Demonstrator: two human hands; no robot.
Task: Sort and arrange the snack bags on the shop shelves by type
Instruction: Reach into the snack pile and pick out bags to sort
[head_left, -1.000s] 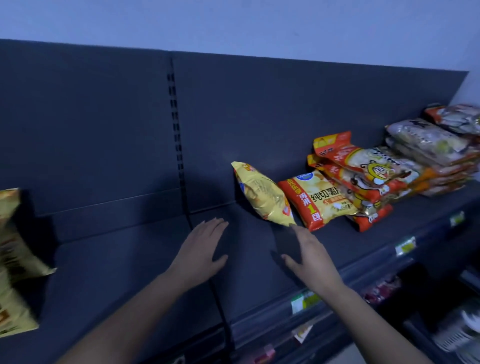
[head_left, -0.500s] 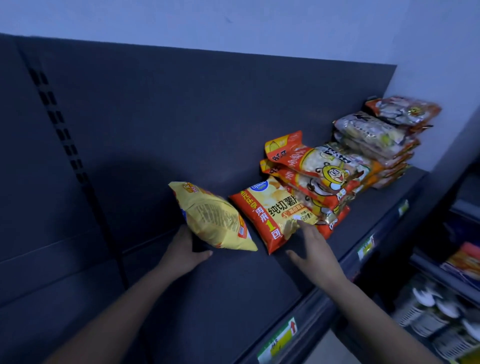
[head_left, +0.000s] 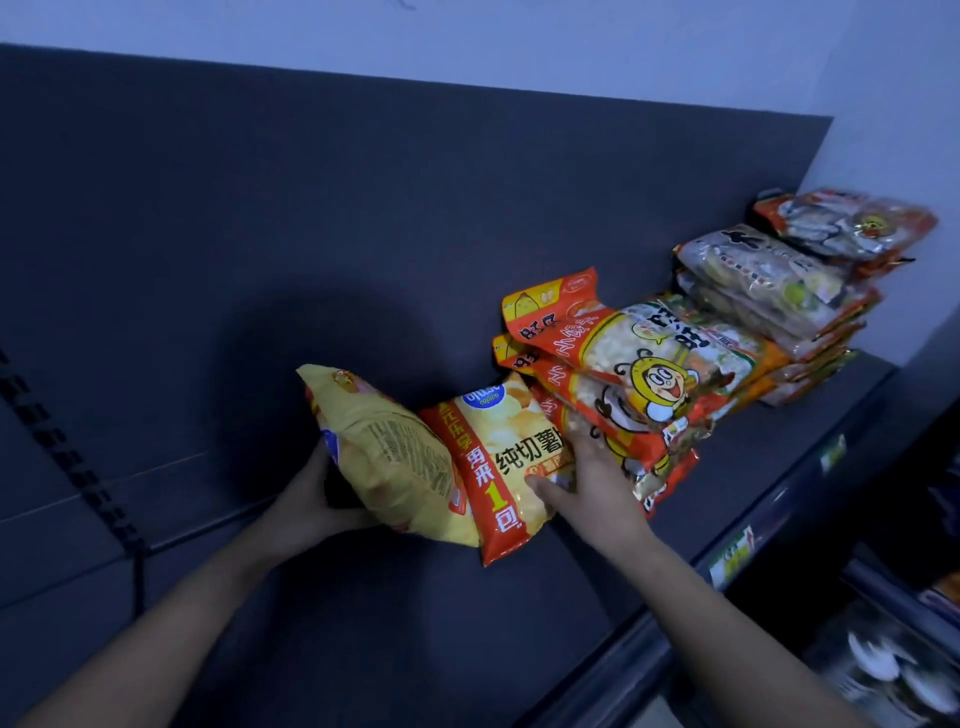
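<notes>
Nearest the camera: two bare forearms reached up from the lower edge onto the dark shelf (head_left: 415, 634). Paper price labels (head_left: 732, 556) sat along its front rail at right. Below that rail, blurred goods (head_left: 883, 670) lay on a lower level; type not legible.

Left hand (head_left: 306, 512): fingers curled around the lower left side of the yellow bag (head_left: 384, 452), thumb under its bottom edge. Bag was held tilted, top corner leaning left and back, printed text panel facing the camera. Its right side overlapped the orange-trimmed chip bag (head_left: 498, 462).

Right hand (head_left: 592, 483): fingers extended and narrow-spread, laid flat on the right part of the chip bag, thumb stretched out left across its face. Fingertips reached the foot of the next stack; contact with it could not be told. Chip bag lay face up, sloped, its upper end propped on that stack.

Farther right: a stack of orange cartoon bags (head_left: 623, 374), lying flat, touching the chip bag. Beyond it, against the shelf's right end, a taller pile of pale clear-fronted bags (head_left: 769, 291), topped by one orange-edged bag (head_left: 852, 223).

Behind everything: dark back panel (head_left: 363, 208); slotted upright (head_left: 62, 447) at far left.
</notes>
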